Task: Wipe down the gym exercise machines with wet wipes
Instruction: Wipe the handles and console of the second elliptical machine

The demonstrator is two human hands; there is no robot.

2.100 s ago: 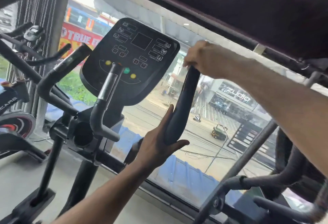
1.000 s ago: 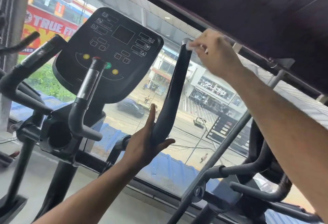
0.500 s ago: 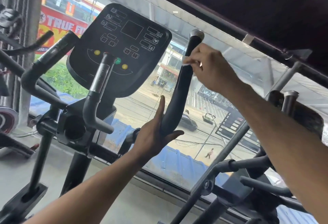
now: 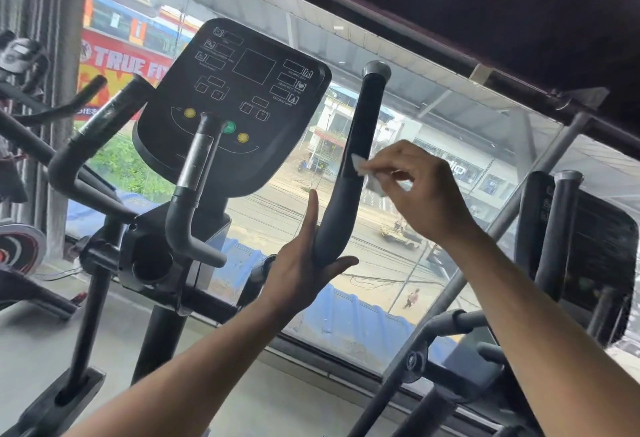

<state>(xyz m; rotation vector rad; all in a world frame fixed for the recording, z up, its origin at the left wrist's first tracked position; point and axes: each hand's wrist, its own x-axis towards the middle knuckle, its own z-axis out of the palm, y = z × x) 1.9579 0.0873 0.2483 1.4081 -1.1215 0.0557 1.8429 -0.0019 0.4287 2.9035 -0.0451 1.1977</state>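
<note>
**Wipe comes down the right handlebar**

Between my 2 hands runs the right handlebar (image 4: 349,173) of the elliptical, and that is where the work sits. My right hand (image 4: 412,190) pinches the wet wipe (image 4: 360,165) in curled fingers and presses its white corner against the bar's right side, about midway along the grip. My left hand (image 4: 304,263) is released: fingers straight and pointing up, palm flat against the lower bend of the same bar, thumb hooked under it, steadying rather than gripping.

What has changed: 1 second ago the wipe was at the grey cap (image 4: 376,70) on top of the bar; half a second ago it had slid just below that cap; now it is well down the shaft. My left hand has kept its bracing spot throughout. I judge this a top-to-bottom pass, with the upper half of the grip done and the stretch down to my left palm still to go.

Left of both hands, the console (image 4: 235,90) and the inner handle (image 4: 197,173) in front of it look untouched by the wipe at this moment, so much of the machine likely remains.
</note>
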